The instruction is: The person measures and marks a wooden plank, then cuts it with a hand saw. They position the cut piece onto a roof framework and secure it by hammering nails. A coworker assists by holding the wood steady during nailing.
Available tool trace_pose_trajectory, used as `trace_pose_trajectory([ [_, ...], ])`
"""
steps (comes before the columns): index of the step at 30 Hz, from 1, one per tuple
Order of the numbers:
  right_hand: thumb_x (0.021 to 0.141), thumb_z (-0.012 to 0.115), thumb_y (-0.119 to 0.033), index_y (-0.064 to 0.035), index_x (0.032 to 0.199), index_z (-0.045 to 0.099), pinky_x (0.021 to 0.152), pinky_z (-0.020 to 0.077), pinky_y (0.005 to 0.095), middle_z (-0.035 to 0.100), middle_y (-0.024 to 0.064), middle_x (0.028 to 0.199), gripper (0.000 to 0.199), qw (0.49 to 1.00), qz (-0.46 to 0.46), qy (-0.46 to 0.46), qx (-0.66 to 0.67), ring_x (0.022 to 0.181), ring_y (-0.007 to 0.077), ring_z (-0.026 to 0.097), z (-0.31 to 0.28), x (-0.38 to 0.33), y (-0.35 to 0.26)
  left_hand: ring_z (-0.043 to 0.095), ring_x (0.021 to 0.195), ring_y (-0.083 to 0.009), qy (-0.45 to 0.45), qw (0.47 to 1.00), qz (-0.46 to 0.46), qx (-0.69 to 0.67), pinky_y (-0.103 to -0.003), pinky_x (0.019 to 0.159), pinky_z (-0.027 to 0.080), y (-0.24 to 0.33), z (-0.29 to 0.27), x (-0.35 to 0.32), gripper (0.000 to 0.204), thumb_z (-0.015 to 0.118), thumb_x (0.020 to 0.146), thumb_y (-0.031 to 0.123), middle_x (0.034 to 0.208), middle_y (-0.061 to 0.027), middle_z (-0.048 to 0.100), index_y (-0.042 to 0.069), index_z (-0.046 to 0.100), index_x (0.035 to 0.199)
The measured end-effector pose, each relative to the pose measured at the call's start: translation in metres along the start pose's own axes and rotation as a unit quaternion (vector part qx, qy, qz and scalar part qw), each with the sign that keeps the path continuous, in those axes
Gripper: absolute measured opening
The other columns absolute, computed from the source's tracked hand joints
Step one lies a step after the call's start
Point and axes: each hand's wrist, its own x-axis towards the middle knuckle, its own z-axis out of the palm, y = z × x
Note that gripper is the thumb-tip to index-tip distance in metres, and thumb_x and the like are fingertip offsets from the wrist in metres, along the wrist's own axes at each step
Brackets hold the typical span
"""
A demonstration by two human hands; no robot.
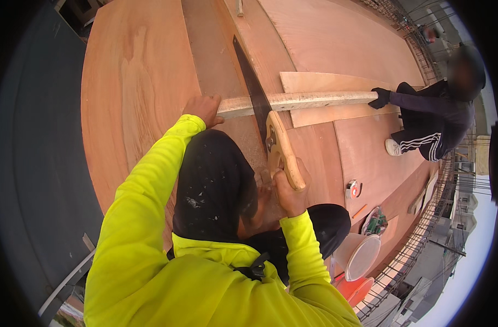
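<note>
My right hand [290, 191] is wrapped round the wooden handle of a handsaw [254, 90]. Its dark blade points away from me and lies across a long pale wooden batten [320, 98]. My left hand [204, 110] is closed on the batten's left end, just left of the blade. A co-worker's gloved hand [380, 98] holds the batten's far right end. Whether the teeth have cut into the wood cannot be made out. My bent knee is close below the batten's left part.
Plywood sheets [134, 71] cover the floor, with a loose strip [336, 82] under the batten. A crouching co-worker [445, 109] is at right. Nearby are a tape measure [352, 189], an orange pencil-like stick [359, 211], a white bucket [362, 256] and an orange-red container [358, 290]. Rebar [423, 240] lines the edge.
</note>
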Motion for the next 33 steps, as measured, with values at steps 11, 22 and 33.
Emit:
trace_pose_trajectory([
  [11, 0.082, 0.063, 0.002, 0.0008, 0.091, 0.059, 0.065, 0.0543, 0.0301, 0.068, 0.0095, 0.081, 0.010, 0.997, -0.024, -0.001, -0.080, 0.070, 0.0149, 0.067, -0.033, -0.051, -0.010, 0.072, 0.095, -0.0362, -0.009, 1.000, -0.016, 0.002, -0.046, 0.082, 0.056, 0.003, -0.005, -0.003, 0.054, 0.080, 0.081, 0.047, 0.101, -0.0186, 0.073, 0.006, 0.064, 0.113],
  [22, 0.081, 0.065, -0.001, 0.0005, 0.095, 0.062, 0.071, 0.0556, 0.0296, 0.071, 0.0125, 0.082, 0.015, 0.989, 0.022, 0.003, -0.149, 0.071, 0.0201, 0.072, -0.041, -0.097, -0.012, 0.071, 0.099, -0.0366, -0.050, 0.999, 0.000, -0.018, -0.047, 0.085, 0.056, 0.002, -0.007, -0.002, 0.056, 0.081, 0.082, 0.046, 0.105, -0.0212, 0.072, 0.004, 0.061, 0.111],
  [33, 0.082, 0.065, -0.001, 0.0004, 0.091, 0.059, 0.066, 0.0544, 0.0311, 0.064, 0.0089, 0.076, 0.011, 0.988, -0.093, 0.018, -0.118, 0.067, 0.0166, 0.066, -0.011, -0.037, -0.003, 0.071, 0.100, -0.0361, 0.007, 1.000, -0.004, 0.000, -0.045, 0.085, 0.056, 0.006, -0.004, -0.011, 0.059, 0.082, 0.081, 0.048, 0.105, -0.0213, 0.072, 0.003, 0.061, 0.114],
])
